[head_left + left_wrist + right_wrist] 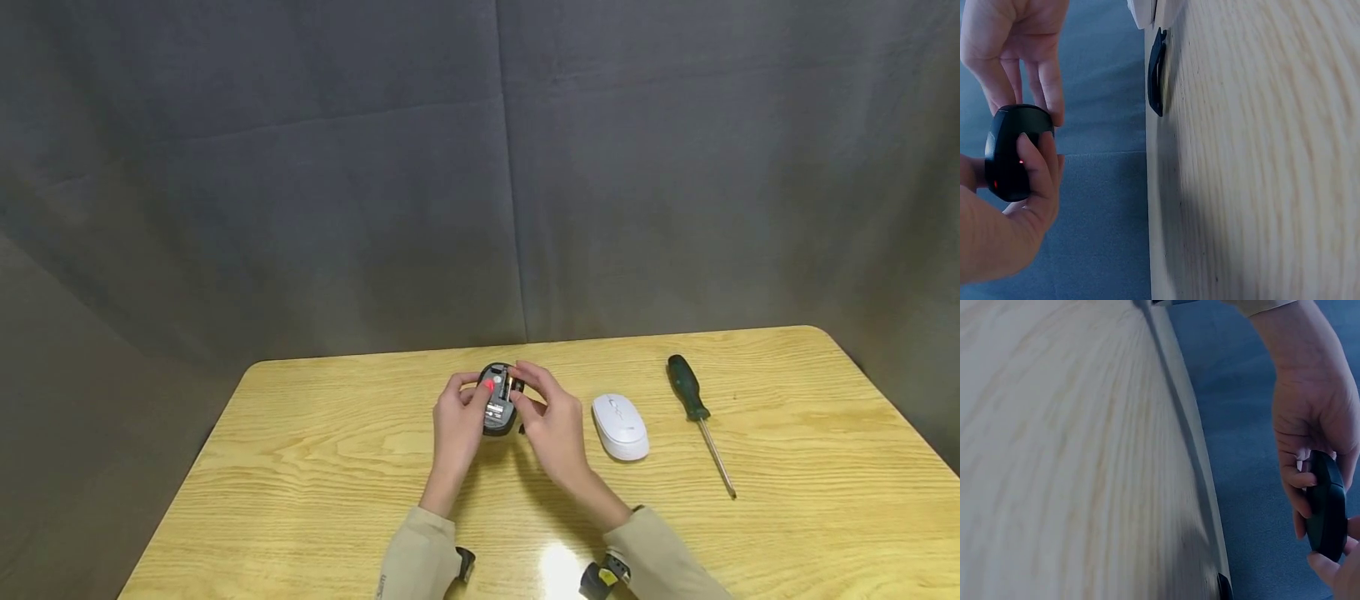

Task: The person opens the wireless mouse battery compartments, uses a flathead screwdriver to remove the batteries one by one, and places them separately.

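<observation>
A black computer mouse [496, 419] is held underside up above the table, its battery compartment uncovered. My left hand [459, 417] grips it from the left, fingers behind it and thumb across the underside, where a red light glows. On the right side of the compartment, my right hand [553, 421] pinches a small battery [511, 384] between thumb and fingertips. Whether the battery is fully seated cannot be seen. In the left wrist view the black mouse [1013, 150] is between both hands. The right wrist view shows its dark side [1327, 506].
A black battery cover [1157, 72] lies on the wooden table [315, 483] below the right hand. To the right rests a white mouse [621, 427], and beyond it a screwdriver [686, 388] with a dark green handle. A grey curtain [375, 183] hangs behind the table.
</observation>
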